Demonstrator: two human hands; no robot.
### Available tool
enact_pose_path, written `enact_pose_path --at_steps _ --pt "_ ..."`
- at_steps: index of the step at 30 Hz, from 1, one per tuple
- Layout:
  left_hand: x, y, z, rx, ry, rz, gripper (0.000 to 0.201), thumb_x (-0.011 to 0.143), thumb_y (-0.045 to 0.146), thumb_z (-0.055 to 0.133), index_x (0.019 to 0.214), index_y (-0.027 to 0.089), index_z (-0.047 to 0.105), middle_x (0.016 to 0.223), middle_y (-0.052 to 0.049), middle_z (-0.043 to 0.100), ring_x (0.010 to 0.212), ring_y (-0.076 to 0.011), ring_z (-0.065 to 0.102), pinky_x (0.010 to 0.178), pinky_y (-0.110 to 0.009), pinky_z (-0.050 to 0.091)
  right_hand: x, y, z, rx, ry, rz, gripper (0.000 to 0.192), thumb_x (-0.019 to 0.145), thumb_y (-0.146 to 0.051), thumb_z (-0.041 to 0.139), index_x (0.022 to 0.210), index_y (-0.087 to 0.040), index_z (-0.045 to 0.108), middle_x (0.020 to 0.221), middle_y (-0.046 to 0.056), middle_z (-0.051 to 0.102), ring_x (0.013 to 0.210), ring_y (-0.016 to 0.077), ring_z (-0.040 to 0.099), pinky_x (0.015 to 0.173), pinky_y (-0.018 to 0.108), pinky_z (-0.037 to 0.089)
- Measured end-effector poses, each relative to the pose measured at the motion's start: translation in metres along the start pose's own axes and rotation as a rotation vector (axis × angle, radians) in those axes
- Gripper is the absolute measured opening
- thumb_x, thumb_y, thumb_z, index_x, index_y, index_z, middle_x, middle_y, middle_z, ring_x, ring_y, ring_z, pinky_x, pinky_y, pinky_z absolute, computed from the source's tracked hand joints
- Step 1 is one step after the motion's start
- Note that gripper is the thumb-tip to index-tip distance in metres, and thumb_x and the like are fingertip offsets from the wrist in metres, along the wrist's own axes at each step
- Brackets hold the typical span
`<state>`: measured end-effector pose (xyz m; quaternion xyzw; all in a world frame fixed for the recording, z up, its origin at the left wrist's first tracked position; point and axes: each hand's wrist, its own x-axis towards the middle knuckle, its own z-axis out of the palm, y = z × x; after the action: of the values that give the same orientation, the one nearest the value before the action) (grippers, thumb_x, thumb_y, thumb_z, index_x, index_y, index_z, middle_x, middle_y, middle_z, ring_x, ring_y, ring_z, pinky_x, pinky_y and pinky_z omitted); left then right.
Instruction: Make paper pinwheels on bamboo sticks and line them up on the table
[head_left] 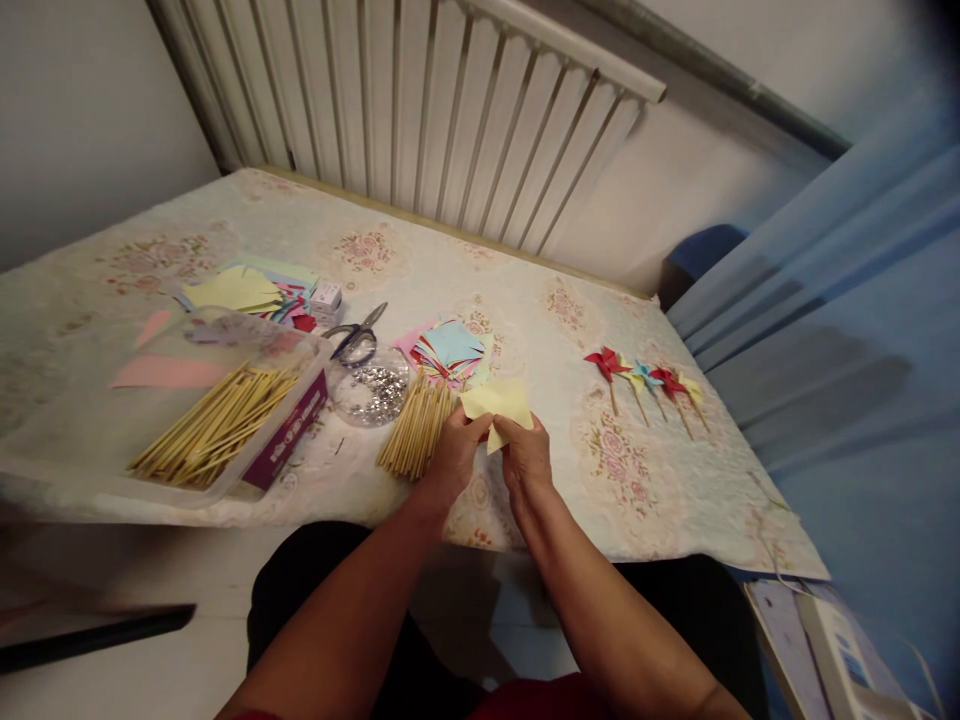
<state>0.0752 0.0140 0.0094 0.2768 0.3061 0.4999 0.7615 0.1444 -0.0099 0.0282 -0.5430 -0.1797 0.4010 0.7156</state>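
A pale yellow sheet of paper (504,400) is held between my two hands, just above the table. My left hand (459,445) pinches its lower left side with thumb and fingers. On the lower right side, my right hand (528,448) grips the same sheet, thumb on top. Part of the paper is hidden behind the fingers. Beside my left hand lies a bundle of thin wooden sticks (416,428). Behind the sticks sits a stack of coloured paper squares (450,345), light blue on top.
On the flowered tablecloth (570,470) stand a clear plastic box (247,470) of sticks and a round dish of small metal pieces (371,393). Scissors (358,335), a small white box (326,298) and more coloured paper (236,290) lie behind. Several finished pinwheels (609,365) lie right.
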Motion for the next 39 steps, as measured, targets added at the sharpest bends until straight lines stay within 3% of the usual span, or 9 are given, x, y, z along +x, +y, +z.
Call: enact_pose_path --at_steps 8,15,20,31,39 --pt "0.002 0.003 -0.001 -0.089 -0.056 0.007 0.033 0.066 0.024 0.067 0.098 0.017 0.067 0.085 -0.004 0.072 0.089 -0.0202 0.065 0.080 -0.029 0.049 -0.004 -0.009 -0.007 -0.023 -0.090 0.026 0.037 0.056 -0.015 0.073 0.092 -0.015 0.065 0.077 -0.001 0.072 0.064 0.0138 0.064 0.061 0.025 0.052" --pt "0.001 0.010 0.002 -0.178 -0.044 -0.029 0.036 0.061 0.023 0.071 0.096 0.014 0.067 0.085 -0.006 0.072 0.091 -0.0226 0.066 0.083 -0.032 0.049 -0.009 -0.016 -0.039 -0.030 -0.176 0.030 0.036 0.062 -0.021 0.078 0.096 -0.018 0.067 0.078 -0.002 0.070 0.063 0.0092 0.061 0.059 0.020 0.051" --pt "0.001 0.012 0.005 -0.190 -0.022 -0.011 0.034 0.059 0.021 0.072 0.093 0.013 0.067 0.084 -0.006 0.073 0.094 -0.0234 0.066 0.086 -0.033 0.048 -0.014 -0.017 -0.057 0.011 -0.154 0.067 0.030 0.066 -0.025 0.077 0.093 -0.018 0.067 0.082 0.001 0.070 0.074 0.0126 0.066 0.060 0.020 0.052" --pt "0.000 0.009 0.003 -0.065 -0.012 -0.036 0.035 0.063 0.033 0.071 0.094 0.016 0.068 0.082 -0.006 0.072 0.088 -0.0238 0.066 0.076 -0.033 0.051 -0.017 -0.014 -0.055 -0.032 -0.122 0.036 0.021 0.067 -0.024 0.073 0.086 -0.018 0.067 0.080 0.000 0.068 0.072 0.0131 0.063 0.057 0.022 0.049" --pt "0.000 0.010 0.003 -0.044 0.002 -0.053 0.032 0.064 0.031 0.070 0.089 0.013 0.067 0.076 -0.006 0.071 0.080 -0.0225 0.067 0.072 -0.032 0.052 -0.019 -0.013 -0.054 -0.094 -0.132 -0.009 0.015 0.068 -0.025 0.071 0.079 -0.016 0.067 0.077 0.001 0.067 0.070 0.0125 0.062 0.056 0.021 0.046"
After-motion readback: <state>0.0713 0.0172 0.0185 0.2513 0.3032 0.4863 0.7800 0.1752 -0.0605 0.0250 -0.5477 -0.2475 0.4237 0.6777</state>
